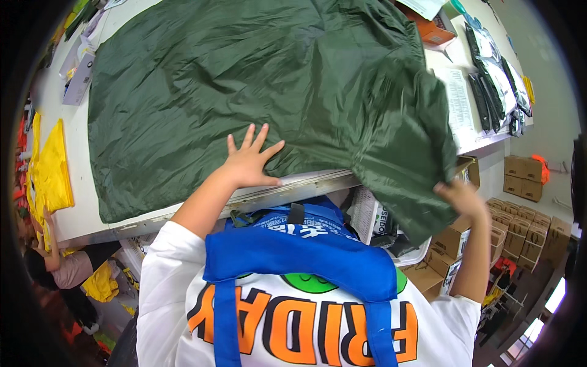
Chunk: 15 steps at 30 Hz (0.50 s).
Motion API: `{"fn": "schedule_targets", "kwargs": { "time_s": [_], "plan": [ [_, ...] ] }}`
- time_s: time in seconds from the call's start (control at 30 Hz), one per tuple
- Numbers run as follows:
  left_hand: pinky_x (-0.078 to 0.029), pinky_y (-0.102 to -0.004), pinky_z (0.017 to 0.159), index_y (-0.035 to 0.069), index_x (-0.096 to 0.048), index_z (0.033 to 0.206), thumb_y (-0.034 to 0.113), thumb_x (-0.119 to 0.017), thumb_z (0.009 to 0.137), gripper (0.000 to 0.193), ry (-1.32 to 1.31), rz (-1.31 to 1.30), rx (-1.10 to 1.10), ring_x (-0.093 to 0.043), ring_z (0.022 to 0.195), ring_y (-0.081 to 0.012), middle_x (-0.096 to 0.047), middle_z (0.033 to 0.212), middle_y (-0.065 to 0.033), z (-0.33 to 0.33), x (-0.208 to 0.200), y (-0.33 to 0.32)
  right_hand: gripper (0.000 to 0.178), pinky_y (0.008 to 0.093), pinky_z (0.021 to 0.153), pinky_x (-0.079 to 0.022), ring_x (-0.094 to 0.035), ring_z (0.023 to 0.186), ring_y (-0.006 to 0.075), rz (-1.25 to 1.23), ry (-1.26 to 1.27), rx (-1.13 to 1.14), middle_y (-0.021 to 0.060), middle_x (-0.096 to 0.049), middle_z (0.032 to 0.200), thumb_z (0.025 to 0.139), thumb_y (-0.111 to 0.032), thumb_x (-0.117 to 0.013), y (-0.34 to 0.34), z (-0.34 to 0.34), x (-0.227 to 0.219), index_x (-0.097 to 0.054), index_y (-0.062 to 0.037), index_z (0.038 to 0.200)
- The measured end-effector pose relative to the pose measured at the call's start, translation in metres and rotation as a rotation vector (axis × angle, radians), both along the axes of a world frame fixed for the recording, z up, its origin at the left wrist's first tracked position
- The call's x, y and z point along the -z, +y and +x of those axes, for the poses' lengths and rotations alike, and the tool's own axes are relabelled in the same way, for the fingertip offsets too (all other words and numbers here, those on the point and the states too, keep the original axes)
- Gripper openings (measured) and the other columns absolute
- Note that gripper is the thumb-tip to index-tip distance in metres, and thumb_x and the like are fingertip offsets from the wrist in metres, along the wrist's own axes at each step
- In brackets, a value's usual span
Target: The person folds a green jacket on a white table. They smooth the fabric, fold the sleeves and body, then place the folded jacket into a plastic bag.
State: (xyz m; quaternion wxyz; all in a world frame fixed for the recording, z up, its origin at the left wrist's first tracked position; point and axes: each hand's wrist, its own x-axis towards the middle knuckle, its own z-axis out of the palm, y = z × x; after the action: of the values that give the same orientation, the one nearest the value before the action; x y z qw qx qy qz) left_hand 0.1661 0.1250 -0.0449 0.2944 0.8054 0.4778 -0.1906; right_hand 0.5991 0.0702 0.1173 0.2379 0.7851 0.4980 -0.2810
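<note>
A large sheet-like piece of thin, shiny dark green fabric (202, 104) lies wrinkled over the white table. Its right part, gathered along a seam, hangs over the table's near edge. My left hand (251, 160) rests flat on the fabric close to that edge, fingers spread. At the hanging part's right border is my right hand (461, 197), its fingers touching or very near the cloth. Motion blurs those fingers, so their grip cannot be made out. Whether the fabric is a garment or a cover is unclear.
Black packaged bags (492, 73) and a printed sheet (455, 101) lie on the right of the table (79, 196). An orange box (435, 30) stands behind. Yellow fabric (54, 165) lies at left, near another person (67, 266). Cardboard boxes (520, 232) are stacked at right.
</note>
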Motion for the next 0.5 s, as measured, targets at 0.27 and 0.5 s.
{"fn": "schedule_targets", "kwargs": {
  "time_s": [0.27, 0.5],
  "plan": [
    [-0.022, -0.0565, 0.109, 0.009, -0.045, 0.134, 0.044, -0.057, 0.087, 0.06, -0.502, 0.086, 0.032, -0.032, 0.136, -0.0318, -0.035, 0.145, -0.0187, 0.064, -0.008, 0.011, 0.065, 0.033, 0.086, -0.045, -0.059, 0.097, 0.0214, 0.222, 1.386, 0.959, 0.0125, -0.058, 0.122, 0.081, -0.024, -0.071, -0.106, 0.036, 0.11, -0.043, 0.0045, 0.132],
    [-0.008, -0.0572, 0.112, 0.015, -0.028, 0.146, 0.054, -0.062, 0.078, 0.085, -0.353, 0.192, 0.327, -0.014, 0.142, -0.0339, -0.022, 0.153, -0.0122, 0.119, 0.047, -0.025, 0.043, 0.0305, 0.087, -0.044, -0.058, 0.097, 0.0179, -0.2, 0.883, 0.667, 0.0084, -0.064, 0.109, 0.083, -0.025, -0.067, -0.156, 0.026, 0.125, -0.058, 0.0007, 0.117]
  ]
}}
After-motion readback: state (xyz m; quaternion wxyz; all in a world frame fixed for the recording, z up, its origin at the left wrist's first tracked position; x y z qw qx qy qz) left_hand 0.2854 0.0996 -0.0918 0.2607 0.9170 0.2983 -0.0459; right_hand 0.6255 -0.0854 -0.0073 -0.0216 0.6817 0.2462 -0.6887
